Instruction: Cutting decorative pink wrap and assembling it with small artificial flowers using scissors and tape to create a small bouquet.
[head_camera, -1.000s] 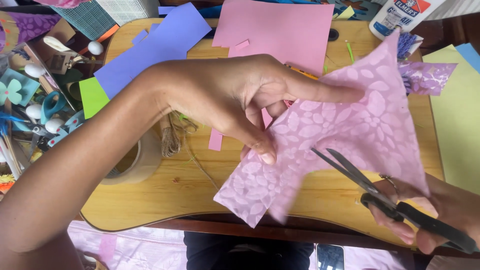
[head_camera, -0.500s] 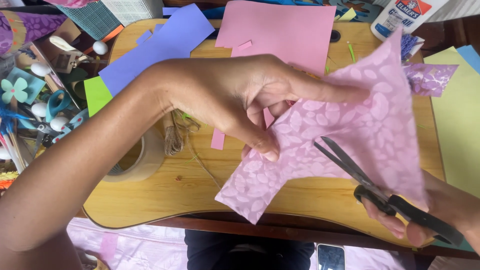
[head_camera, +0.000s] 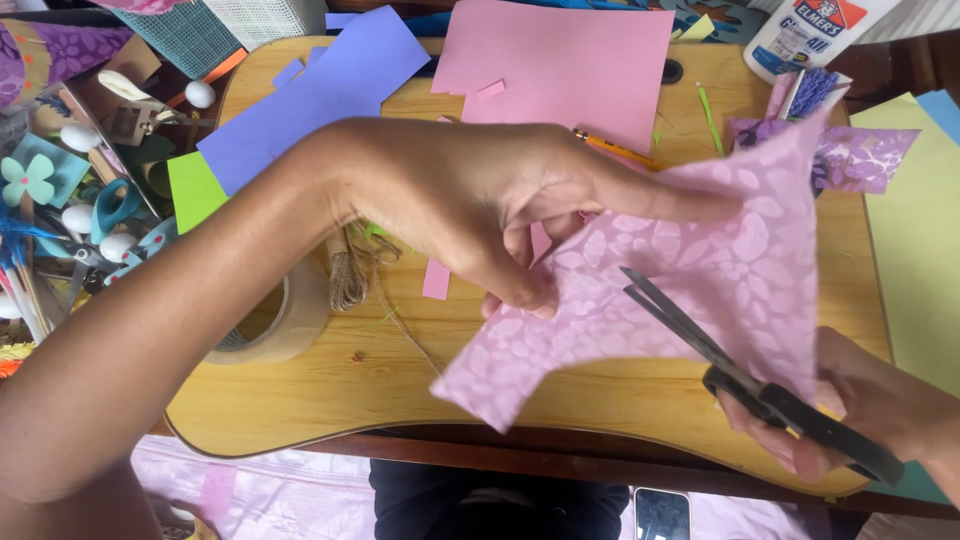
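My left hand (head_camera: 500, 200) pinches a pink sheet with a pale leaf pattern (head_camera: 720, 270) and holds it up over the wooden lap desk (head_camera: 330, 385). Thumb and fingers grip the sheet near its left side, with the index finger stretched along its top. My right hand (head_camera: 870, 405) at the lower right grips black-handled scissors (head_camera: 740, 375). Their blades are slightly apart and lie over the sheet's lower middle, pointing up-left toward my left thumb.
A plain pink sheet (head_camera: 560, 60), blue-violet paper (head_camera: 320, 90) and a green scrap (head_camera: 192, 188) lie on the desk. A tape roll (head_camera: 285, 320), twine (head_camera: 350, 275), a pencil (head_camera: 615, 150) and a glue bottle (head_camera: 810, 35) are near. Craft clutter fills the left; yellow-green paper (head_camera: 915, 240) lies right.
The scissors have moved up and left, from beside the patterned sheet's lower right edge onto the sheet. My left hand keeps its grip and has hardly shifted.
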